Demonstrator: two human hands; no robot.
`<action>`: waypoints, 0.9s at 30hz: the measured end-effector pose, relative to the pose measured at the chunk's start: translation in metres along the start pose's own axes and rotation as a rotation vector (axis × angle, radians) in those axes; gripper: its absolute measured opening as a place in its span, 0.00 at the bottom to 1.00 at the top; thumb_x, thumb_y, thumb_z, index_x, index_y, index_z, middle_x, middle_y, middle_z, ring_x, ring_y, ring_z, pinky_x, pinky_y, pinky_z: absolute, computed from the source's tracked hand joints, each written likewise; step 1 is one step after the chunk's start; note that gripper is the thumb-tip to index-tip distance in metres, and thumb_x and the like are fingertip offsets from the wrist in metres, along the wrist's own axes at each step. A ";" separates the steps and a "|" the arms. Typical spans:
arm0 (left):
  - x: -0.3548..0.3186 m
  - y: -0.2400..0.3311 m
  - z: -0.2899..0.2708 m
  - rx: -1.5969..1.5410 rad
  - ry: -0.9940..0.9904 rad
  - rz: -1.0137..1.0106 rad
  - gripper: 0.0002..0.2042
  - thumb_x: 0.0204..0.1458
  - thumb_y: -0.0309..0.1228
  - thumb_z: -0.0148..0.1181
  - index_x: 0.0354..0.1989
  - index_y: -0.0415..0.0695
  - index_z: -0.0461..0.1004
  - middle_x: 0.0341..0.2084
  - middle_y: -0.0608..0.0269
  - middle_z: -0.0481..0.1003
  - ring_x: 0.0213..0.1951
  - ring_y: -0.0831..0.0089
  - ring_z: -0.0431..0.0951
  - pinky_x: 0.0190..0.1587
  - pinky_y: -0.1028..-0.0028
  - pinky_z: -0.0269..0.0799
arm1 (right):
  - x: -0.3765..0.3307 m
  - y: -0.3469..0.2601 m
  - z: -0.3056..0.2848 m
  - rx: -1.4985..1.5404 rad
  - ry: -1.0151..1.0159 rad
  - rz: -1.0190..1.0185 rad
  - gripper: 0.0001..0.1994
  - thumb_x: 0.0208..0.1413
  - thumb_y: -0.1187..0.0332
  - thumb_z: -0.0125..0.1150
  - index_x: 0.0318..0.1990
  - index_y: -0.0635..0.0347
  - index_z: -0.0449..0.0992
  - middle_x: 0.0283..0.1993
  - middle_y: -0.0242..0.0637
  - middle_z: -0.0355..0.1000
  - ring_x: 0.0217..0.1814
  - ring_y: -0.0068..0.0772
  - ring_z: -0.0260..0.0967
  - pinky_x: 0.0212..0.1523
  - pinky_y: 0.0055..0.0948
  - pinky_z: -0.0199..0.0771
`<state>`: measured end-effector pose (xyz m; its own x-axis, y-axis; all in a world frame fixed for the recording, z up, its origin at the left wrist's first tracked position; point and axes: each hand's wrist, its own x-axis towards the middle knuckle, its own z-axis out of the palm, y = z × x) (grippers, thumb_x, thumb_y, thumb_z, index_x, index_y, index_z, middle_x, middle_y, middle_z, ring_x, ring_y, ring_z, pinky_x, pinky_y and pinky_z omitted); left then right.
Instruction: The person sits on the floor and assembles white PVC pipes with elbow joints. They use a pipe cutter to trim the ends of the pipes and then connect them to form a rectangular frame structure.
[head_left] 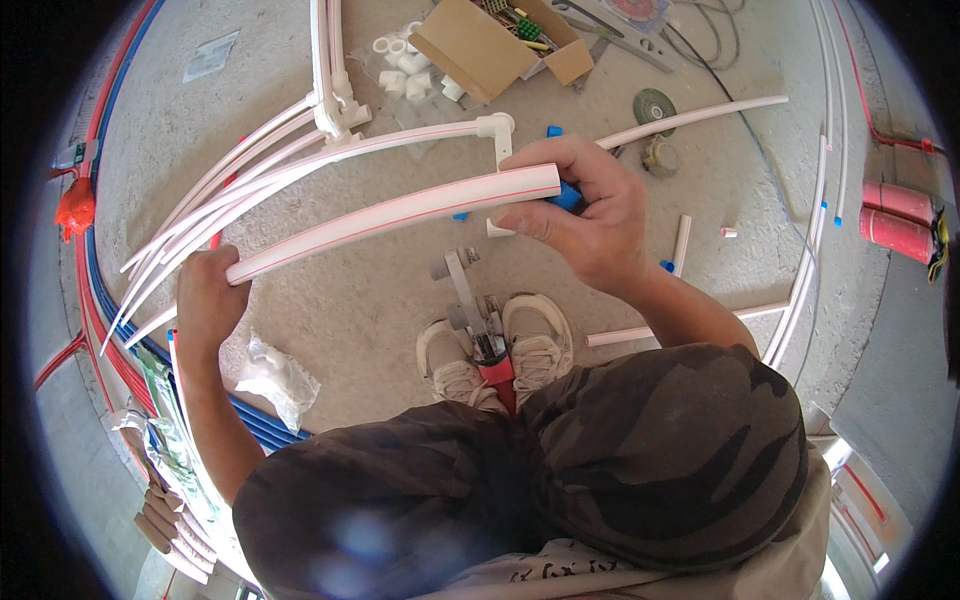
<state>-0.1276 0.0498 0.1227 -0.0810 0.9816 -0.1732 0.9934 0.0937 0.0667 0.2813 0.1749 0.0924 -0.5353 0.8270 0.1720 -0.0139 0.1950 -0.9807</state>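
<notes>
A white plastic pipe (400, 212) with a red stripe is held up across the front of me, its right end cut square. My left hand (210, 295) is closed round its left end. My right hand (590, 205) grips near its right end, thumb below and fingers above. A small blue piece (568, 196) shows beside that end, against the right palm; its kind I cannot make out. Just beyond the pipe lies a longer white pipe (420, 133) with an elbow fitting (495, 125). Between my shoes stands a pipe-welding iron (487, 340) with a red handle and grey heads.
More striped pipes (215, 190) lie at the left, joined to an upright bundle. White fittings (410, 75) and an open cardboard box (480, 50) of small items are at the back, near a cutting disc (654, 105). A plastic bag (278, 382) lies near my left forearm. Red cylinders (893, 220) sit at the right.
</notes>
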 end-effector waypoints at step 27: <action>-0.043 -0.143 -0.180 -1.931 1.207 0.485 0.28 0.67 0.45 0.54 0.15 0.53 0.50 0.14 0.71 0.47 0.21 0.71 0.51 0.30 0.66 0.56 | 0.058 0.058 -0.064 0.795 0.481 0.239 0.13 0.71 0.72 0.49 0.55 0.72 0.73 0.51 0.44 0.74 0.53 0.37 0.75 0.57 0.38 0.78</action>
<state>-0.2812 0.0241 0.2974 -0.6634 0.5220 0.5361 -0.1952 -0.8124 0.5495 0.3040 0.2678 0.0517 -0.1966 0.9609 -0.1949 -0.6133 -0.2757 -0.7402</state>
